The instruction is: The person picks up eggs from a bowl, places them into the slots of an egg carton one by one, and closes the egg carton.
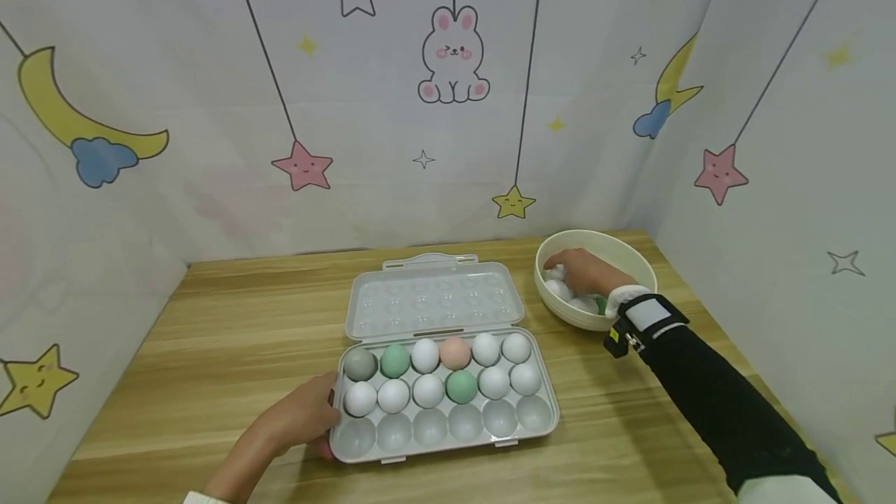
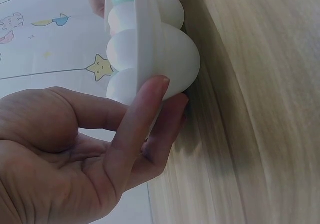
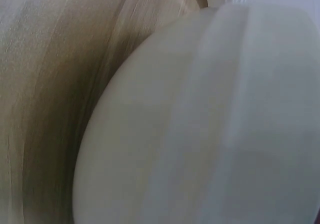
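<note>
My left hand (image 1: 304, 413) grips the left end of a pale plastic egg box (image 1: 448, 453), thumb and fingers at its edge in the left wrist view. Its back two rows hold white eggs (image 1: 428, 391), green eggs (image 1: 461, 386), a pink egg (image 1: 455, 353) and a grey egg (image 1: 360, 364); the front row of wells is bare. To the right, my right hand (image 1: 591, 271) reaches into a cream bowl (image 1: 633, 259), fingers bent down over a white egg (image 1: 556, 272). I cannot tell whether they pinch it. The right wrist view shows the bowl's outer wall (image 3: 165, 134), hiding that hand.
The box's clear lid (image 1: 434, 302) lies folded back behind it. More white eggs (image 1: 558, 291) and a green one (image 1: 600, 304) lie in the bowl. A wood-grain table (image 1: 259, 333) meets patterned cloth walls (image 1: 378, 208) behind and at both sides.
</note>
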Demonstrator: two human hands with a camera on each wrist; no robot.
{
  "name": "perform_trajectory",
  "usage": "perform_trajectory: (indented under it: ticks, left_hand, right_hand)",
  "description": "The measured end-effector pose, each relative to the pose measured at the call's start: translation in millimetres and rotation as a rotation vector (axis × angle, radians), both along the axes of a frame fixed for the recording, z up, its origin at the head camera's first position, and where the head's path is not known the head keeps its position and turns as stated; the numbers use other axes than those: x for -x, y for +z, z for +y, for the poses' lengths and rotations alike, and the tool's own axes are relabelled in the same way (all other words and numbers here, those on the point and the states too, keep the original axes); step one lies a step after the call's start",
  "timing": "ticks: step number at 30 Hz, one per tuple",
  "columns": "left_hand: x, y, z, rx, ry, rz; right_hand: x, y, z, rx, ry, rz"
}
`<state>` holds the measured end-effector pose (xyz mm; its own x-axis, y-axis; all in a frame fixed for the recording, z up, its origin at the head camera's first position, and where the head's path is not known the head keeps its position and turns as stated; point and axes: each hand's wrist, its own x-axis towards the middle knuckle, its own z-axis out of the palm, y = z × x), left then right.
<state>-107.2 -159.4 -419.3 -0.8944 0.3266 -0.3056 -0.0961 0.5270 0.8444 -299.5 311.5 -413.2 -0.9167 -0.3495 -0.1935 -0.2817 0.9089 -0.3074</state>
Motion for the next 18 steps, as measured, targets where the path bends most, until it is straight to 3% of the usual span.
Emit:
perform_trajectory:
  ticks: [9,18]
  left_hand:
    - [0.5,-2.0,-1,-0.011,-0.021,0.005]
    - [-0.1,-2.9,0,-0.015,-0.015,0.003]
  right_hand:
    - [0.5,-6.3,9,0.036,-0.010,0.040]
    - [-9.7,3.0,21,0.141,0.022,0.212]
